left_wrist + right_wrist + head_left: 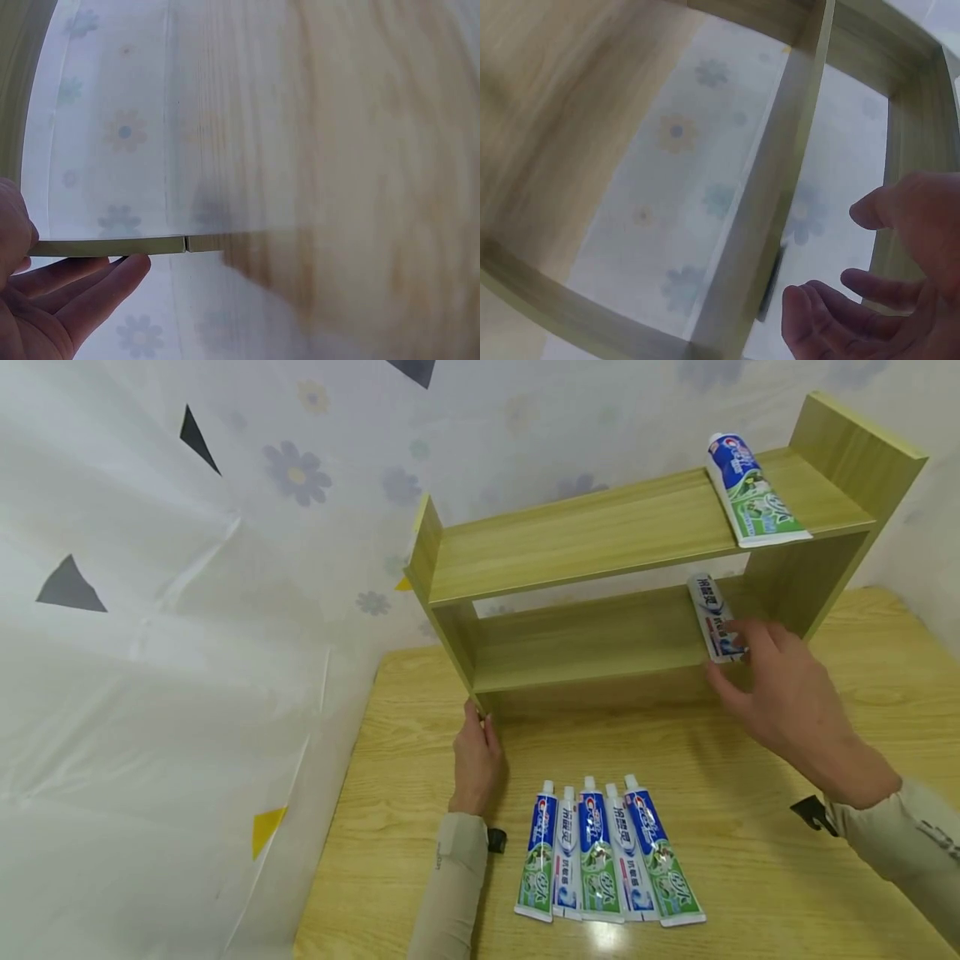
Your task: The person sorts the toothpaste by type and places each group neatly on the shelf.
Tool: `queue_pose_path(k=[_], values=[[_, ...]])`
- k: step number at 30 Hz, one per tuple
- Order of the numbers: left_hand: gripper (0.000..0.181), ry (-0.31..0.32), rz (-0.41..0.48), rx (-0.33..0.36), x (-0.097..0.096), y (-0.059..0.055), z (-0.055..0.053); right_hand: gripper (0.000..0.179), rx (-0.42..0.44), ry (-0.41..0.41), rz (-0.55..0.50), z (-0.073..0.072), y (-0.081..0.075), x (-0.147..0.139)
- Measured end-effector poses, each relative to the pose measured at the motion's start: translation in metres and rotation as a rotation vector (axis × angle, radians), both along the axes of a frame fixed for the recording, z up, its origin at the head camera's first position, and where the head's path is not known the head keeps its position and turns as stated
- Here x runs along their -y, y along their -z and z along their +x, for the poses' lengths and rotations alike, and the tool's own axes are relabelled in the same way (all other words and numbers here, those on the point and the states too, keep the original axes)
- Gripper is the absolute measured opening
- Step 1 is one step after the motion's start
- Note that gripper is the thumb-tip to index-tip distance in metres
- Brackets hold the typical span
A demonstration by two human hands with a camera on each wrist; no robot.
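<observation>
A two-tier wooden shelf [585, 547] stands on the table. My left hand [476, 760] grips the lower end of its left side panel; in the left wrist view, thumb and fingers [105, 296] lie on opposite sides of the panel edge. On the lower tier, towards the right, lies a white toothpaste tube [708, 606]. Beside its near end is my right hand [795, 702], thumb and fingers spread apart; whether they touch the tube cannot be told. In the right wrist view, nothing shows between the fingers [825, 322] and thumb. A blue-and-green toothpaste tube [750, 497] rests on the top tier at the right.
Several toothpaste tubes [596, 852], blue-green and white alternating, lie in a row on the wooden table [390, 760] in front of the shelf. Behind and to the left hangs a pale flowered sheet [187, 693].
</observation>
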State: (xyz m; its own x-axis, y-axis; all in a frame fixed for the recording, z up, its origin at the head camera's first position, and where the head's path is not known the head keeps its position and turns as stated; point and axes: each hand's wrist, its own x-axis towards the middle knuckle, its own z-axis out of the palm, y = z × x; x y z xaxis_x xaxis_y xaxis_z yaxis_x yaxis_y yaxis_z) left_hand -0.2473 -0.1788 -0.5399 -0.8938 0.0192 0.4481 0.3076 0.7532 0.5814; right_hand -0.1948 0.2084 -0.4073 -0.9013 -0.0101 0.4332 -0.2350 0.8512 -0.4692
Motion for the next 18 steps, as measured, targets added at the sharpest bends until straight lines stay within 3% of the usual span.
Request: queue_pose_path(k=[7, 14, 18], values=[[0.031, 0.002, 0.02, 0.021, 0.0, 0.0, 0.0, 0.046, -0.136, -0.021, -0.047, 0.021, 0.031, 0.018], [0.031, 0.014, 0.024, 0.018, 0.0, 0.0, 0.001, 0.043, -0.047, -0.034, -0.065, 0.035, 0.054, 0.025], [0.033, 0.012, 0.027, 0.011, -0.001, 0.0, 0.001, 0.04, -0.045, -0.051, -0.065, 0.04, 0.067, 0.03]])
